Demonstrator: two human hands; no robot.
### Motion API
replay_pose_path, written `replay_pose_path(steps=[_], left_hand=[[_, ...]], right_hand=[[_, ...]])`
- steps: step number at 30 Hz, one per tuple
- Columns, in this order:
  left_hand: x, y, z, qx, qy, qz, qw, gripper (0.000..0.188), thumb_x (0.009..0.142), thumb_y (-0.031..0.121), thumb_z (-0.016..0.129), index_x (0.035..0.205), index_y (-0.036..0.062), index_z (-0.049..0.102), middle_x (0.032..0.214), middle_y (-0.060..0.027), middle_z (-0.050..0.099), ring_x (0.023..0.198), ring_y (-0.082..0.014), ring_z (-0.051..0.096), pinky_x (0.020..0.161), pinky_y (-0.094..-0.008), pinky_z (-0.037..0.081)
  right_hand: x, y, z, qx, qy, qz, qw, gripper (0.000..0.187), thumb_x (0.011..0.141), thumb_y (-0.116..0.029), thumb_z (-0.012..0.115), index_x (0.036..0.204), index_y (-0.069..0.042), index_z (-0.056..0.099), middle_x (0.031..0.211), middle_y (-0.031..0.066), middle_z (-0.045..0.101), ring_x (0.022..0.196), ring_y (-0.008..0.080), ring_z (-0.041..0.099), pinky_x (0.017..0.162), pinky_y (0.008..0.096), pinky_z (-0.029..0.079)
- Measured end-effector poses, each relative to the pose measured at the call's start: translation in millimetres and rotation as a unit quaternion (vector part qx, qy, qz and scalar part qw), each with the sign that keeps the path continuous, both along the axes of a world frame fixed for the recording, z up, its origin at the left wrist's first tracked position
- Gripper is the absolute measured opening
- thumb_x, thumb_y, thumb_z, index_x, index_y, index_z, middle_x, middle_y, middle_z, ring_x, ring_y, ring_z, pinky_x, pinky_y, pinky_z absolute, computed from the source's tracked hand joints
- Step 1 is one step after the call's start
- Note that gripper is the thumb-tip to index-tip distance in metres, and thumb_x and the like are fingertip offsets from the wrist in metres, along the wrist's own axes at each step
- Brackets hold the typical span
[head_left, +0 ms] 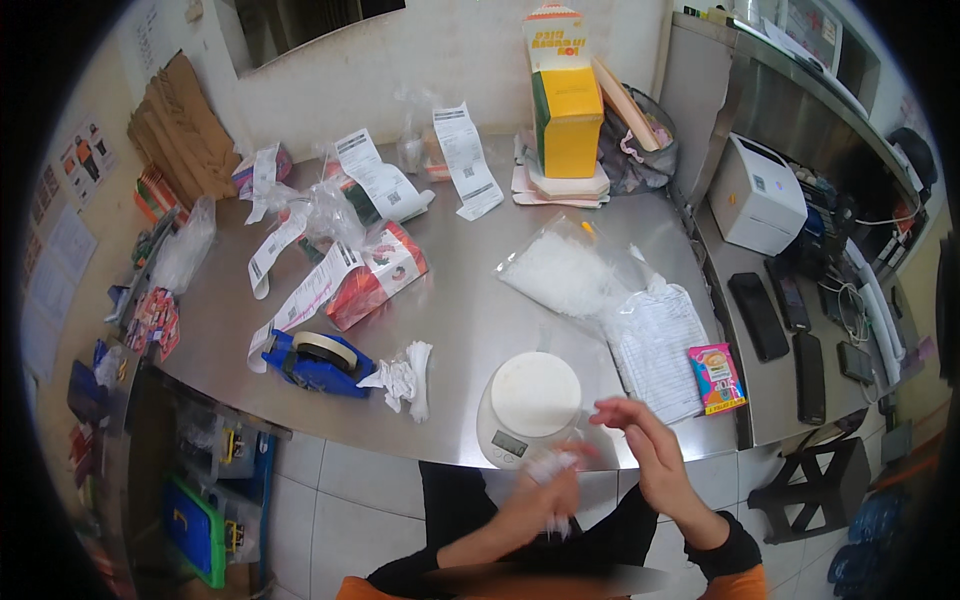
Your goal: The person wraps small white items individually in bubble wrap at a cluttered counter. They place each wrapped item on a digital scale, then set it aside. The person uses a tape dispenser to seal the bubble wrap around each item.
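My left hand (545,500), smeared by motion, is closed around a whitish, see-through plastic piece (552,465) just off the table's near edge. Its exact kind is too blurred to tell. My right hand (655,455) is raised beside it, fingers stretched out and slightly bent, with nothing in them. Close to both hands, a white kitchen scale (535,395) with a round plate and small display stands at the table edge. Beyond it lies a clear bag of white granules (563,270). A white ruled pad or cloth (655,345) and a pink sachet (717,378) lie to the right.
A blue tape dispenser (318,362) and crumpled white plastic (400,380) lie left of the scale. Behind them are a red box (378,277) and bagged parcels with paper labels (383,177). A yellow carton (568,125) stands at the back; a label printer (757,193) and phones (758,315) occupy the right counter.
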State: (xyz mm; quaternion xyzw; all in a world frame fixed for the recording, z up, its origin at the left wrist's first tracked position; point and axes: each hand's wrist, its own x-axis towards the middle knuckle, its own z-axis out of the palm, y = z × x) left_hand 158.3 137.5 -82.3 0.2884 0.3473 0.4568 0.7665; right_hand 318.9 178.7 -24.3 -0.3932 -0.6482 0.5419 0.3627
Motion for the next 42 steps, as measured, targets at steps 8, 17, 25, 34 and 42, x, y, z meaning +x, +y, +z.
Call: replay_pose_path(steps=[8, 17, 25, 34, 42], left_hand=[[-6.1, 72.7, 24.6, 0.201, 0.019, 0.257, 0.945, 0.031, 0.098, 0.023, 0.041, 0.117, -0.0015, 0.045, 0.065, 0.002, 0.04, 0.075, -0.0085, 0.044, 0.078, -0.0246, 0.038], [-58.7, 86.6, -14.4, 0.344, 0.431, 0.257, 0.794, 0.042, 0.09, 0.013, 0.05, 0.13, 0.0031, 0.042, 0.124, -0.0166, 0.048, 0.123, -0.0313, 0.038, 0.104, -0.0395, 0.027], [-49.6, 82.7, -31.4, 0.393, 0.56, 0.201, 0.701, 0.03, 0.088, 0.016, 0.052, 0.116, 0.0036, 0.055, 0.124, -0.0179, 0.048, 0.125, -0.038, 0.036, 0.103, -0.0461, 0.026], [-48.3, 79.8, -25.2, 0.416, 0.552, 0.223, 0.688, 0.034, 0.089, 0.014, 0.049, 0.12, 0.0023, 0.051, 0.125, -0.0186, 0.045, 0.126, -0.0398, 0.033, 0.104, -0.0479, 0.024], [-51.3, 74.0, -16.6, 0.42, 0.531, 0.262, 0.688, 0.034, 0.089, 0.012, 0.045, 0.121, -0.0009, 0.048, 0.122, -0.019, 0.047, 0.125, -0.0403, 0.033, 0.104, -0.0478, 0.024]], right_hand=[[-49.5, 32.3, -18.8, 0.137, -0.178, 0.05, 0.973, 0.026, 0.088, -0.01, 0.051, 0.106, 0.004, 0.038, 0.095, 0.0274, 0.052, 0.081, 0.0459, 0.056, 0.066, 0.0457, 0.046], [-56.5, 59.0, -48.2, 0.379, -0.456, 0.004, 0.805, 0.022, 0.075, -0.007, 0.056, 0.093, 0.0, 0.046, 0.088, 0.0146, 0.053, 0.077, 0.0291, 0.059, 0.06, 0.0384, 0.051], [-43.0, 53.7, -25.9, 0.369, -0.454, 0.017, 0.811, 0.037, 0.077, -0.013, 0.062, 0.11, 0.0, 0.05, 0.104, 0.012, 0.055, 0.097, 0.0292, 0.055, 0.08, 0.0377, 0.047], [68.0, 130.7, -32.7, 0.227, -0.385, -0.18, 0.876, 0.026, 0.081, -0.012, 0.061, 0.104, 0.001, 0.061, 0.097, 0.0185, 0.062, 0.095, 0.0322, 0.059, 0.083, 0.0377, 0.047], [15.0, 214.9, -87.7, 0.353, -0.341, -0.247, 0.836, 0.034, 0.084, -0.028, 0.059, 0.106, -0.002, 0.061, 0.098, 0.0187, 0.061, 0.093, 0.0347, 0.058, 0.084, 0.04, 0.046]])
